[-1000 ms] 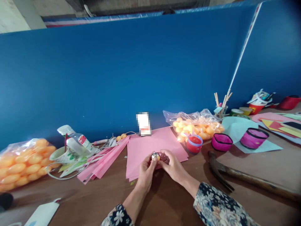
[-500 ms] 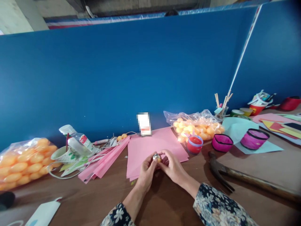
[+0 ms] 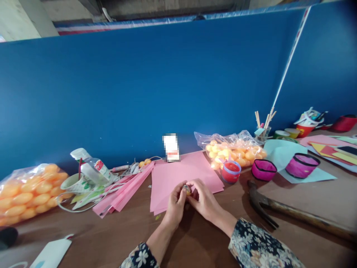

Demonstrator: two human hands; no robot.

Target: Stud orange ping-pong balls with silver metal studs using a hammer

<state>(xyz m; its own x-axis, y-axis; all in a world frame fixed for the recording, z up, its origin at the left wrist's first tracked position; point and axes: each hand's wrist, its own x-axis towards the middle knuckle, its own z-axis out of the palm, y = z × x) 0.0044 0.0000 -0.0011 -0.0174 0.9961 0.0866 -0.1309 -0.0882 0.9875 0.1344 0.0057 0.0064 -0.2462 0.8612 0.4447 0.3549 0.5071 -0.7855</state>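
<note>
My left hand [image 3: 174, 206] and my right hand [image 3: 204, 200] meet over the near edge of a stack of pink paper sheets [image 3: 178, 175] on the brown table [image 3: 111, 238]. Both pinch one small orange ball [image 3: 186, 189] with a shiny patch on it, fingertips of each hand closed around it. The ball is mostly covered by my fingers. Floral sleeves cover both forearms.
A bag of orange balls [image 3: 237, 150] lies behind a red cup [image 3: 231, 171]; another bag [image 3: 28, 193] sits far left. Two magenta cups [image 3: 263, 169] [image 3: 302, 163] and a hammer [image 3: 279, 210] are on the right. A plastic bottle [image 3: 90, 169], pink strips [image 3: 122, 191] and a blue partition [image 3: 167, 82] stand behind.
My hands have sunk slightly toward the table and closed further around the ball, so less of it shows. Nothing else has moved.
</note>
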